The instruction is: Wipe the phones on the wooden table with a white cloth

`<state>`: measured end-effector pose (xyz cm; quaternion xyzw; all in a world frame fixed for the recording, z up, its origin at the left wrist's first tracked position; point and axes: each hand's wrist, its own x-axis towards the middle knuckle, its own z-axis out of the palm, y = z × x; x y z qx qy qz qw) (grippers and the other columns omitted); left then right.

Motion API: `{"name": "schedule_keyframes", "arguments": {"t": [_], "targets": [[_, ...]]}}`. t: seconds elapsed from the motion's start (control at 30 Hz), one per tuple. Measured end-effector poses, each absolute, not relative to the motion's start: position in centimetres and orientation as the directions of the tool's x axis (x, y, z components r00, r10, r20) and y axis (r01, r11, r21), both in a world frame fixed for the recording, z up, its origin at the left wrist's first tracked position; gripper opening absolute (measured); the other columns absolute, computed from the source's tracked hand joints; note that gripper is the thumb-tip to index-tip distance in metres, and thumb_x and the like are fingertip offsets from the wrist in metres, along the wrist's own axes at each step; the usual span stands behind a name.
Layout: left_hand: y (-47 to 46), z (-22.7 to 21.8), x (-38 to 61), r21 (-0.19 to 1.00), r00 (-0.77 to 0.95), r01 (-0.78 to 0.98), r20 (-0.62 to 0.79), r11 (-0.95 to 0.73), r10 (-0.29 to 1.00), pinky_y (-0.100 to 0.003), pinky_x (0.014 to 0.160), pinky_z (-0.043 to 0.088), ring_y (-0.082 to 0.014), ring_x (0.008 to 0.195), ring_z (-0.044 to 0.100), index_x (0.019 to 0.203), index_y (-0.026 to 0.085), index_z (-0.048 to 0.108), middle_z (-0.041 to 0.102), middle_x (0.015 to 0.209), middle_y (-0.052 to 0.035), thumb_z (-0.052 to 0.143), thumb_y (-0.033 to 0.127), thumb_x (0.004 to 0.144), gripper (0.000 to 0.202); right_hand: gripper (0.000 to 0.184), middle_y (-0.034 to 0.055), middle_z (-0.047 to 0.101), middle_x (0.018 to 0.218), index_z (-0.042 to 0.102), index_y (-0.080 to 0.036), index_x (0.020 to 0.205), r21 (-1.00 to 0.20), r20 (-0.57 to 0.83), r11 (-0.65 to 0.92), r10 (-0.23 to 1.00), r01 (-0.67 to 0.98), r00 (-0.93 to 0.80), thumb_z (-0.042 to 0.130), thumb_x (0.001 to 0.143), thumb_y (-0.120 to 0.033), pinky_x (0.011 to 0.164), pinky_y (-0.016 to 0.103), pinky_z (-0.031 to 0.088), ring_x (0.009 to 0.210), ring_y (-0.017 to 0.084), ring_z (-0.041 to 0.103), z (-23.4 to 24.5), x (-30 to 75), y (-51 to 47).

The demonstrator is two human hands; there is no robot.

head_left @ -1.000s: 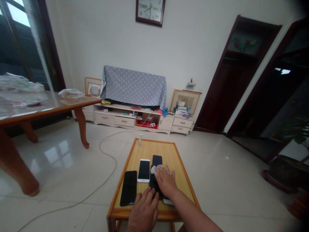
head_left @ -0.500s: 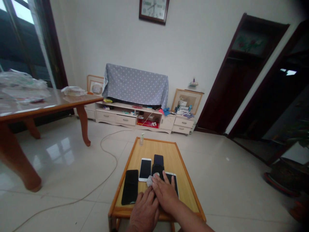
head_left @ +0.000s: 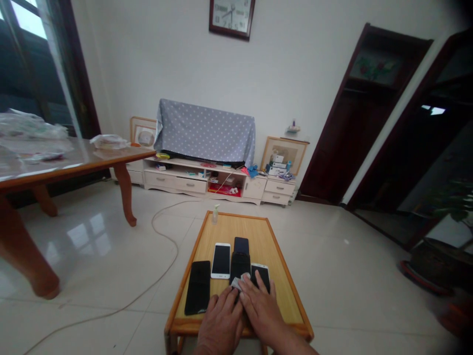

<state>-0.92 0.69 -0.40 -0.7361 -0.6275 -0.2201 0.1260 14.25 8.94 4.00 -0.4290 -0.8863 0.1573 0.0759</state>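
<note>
My hands rest at the near end of a low wooden table with an orange rim. My right hand lies on the lower end of a white-framed phone, with a crumpled white cloth pressed under its thumb side. My left hand is next to the cloth, fingers apart, touching the lower end of a dark phone. To the left lie a large black phone and a white phone. A navy phone sits beyond the dark one.
A small pump bottle stands at the table's far end. A pale cable curves over the glossy tiled floor. A big wooden table with plastic bags stands left. A low cream cabinet lines the far wall, and a dark doorway stands right.
The white-framed phone has moved from under my right forearm to beside the dark phone. My right hand has drawn back toward me with the cloth. The camera has shifted slightly.
</note>
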Motion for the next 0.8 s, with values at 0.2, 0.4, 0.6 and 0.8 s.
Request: {"name": "schedule_keyframes", "arguments": {"t": [0.2,0.4,0.6,0.8], "targets": [[0.7,-0.3,-0.2,0.078,0.093,0.985,0.507,-0.154,0.857,-0.041,0.101,0.037,-0.023,0.127,0.054,0.131,0.03,0.06,0.067,0.135,-0.001,0.055,0.023,0.09,0.043,0.052,-0.0052,0.038,0.16,0.044,-0.039,0.151,-0.304,0.006,0.502,0.851,0.81,-0.525,0.02,0.106,-0.05,0.118,0.071,0.002,0.154,0.034,0.014,4.9,13.7,12.3],[0.9,-0.1,0.3,0.065,0.11,0.985,0.497,-0.163,0.861,-0.039,0.1,0.038,-0.0226,0.128,0.054,0.13,0.03,0.061,0.066,0.136,-0.0013,0.058,0.022,0.087,0.044,0.05,-0.005,0.038,0.16,0.041,-0.04,0.152,-0.346,0.052,0.525,0.838,0.778,-0.543,0.019,0.107,-0.046,0.12,0.066,-0.001,0.155,0.03,0.015,4.4,14.2,10.6],[1.3,-0.4,0.6,0.065,0.119,0.982,0.502,-0.175,0.857,-0.04,0.099,0.039,-0.0241,0.13,0.053,0.129,0.032,0.062,0.065,0.138,-0.0014,0.055,0.02,0.089,0.042,0.05,-0.0076,0.04,0.159,0.041,-0.045,0.151,-0.404,0.049,0.543,0.817,0.736,-0.575,0.018,0.107,-0.05,0.12,0.068,0.0,0.155,0.031,0.013,3.5,17.2,7.7],[1.5,-0.3,1.5,0.075,0.107,0.985,0.456,-0.158,0.883,-0.043,0.099,0.04,-0.0263,0.132,0.051,0.132,0.028,0.061,0.064,0.138,-0.0066,0.053,0.019,0.09,0.044,0.054,-0.0058,0.042,0.158,0.049,-0.04,0.147,-0.448,0.028,0.46,0.865,0.767,-0.502,0.015,0.107,-0.049,0.118,0.07,-0.001,0.155,0.033,0.012,5.3,15.9,9.6]]}}
